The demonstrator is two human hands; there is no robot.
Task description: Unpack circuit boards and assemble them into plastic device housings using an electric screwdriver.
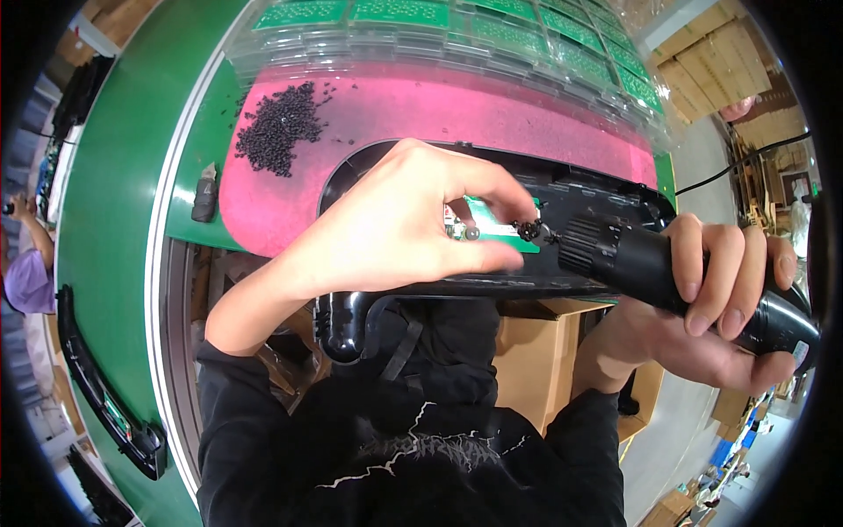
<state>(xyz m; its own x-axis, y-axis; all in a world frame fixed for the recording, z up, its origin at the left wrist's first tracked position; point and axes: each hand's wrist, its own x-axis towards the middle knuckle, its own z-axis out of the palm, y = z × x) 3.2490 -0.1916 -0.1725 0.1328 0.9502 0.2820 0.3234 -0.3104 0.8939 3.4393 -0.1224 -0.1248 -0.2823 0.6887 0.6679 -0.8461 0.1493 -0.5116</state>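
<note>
My right hand (pixel 729 290) is wrapped round a black power screwdriver (pixel 619 255), which points left. A clump of small black screws (pixel 528 230) sits at its tip, between my left thumb and forefinger. My left hand (pixel 413 220) has these two fingers apart around the clump; whether they touch it I cannot tell, and the other fingers are hidden. Beneath both hands lies a long black plastic housing (pixel 584 180), with a rounded arm bending toward me at its left end. Inside it, partly covered by my left hand, is a green circuit board (pixel 500 220).
The housing overlaps a pink mat (pixel 378 105) bearing a pile of black screws (pixel 283 127). Clear plastic trays (pixel 492 39) of green boards stand behind. A dark wrapped tool (pixel 205 195) lies left. Another black housing (pixel 105 395) rests on the green surface. A cardboard box (pixel 536 360) is below.
</note>
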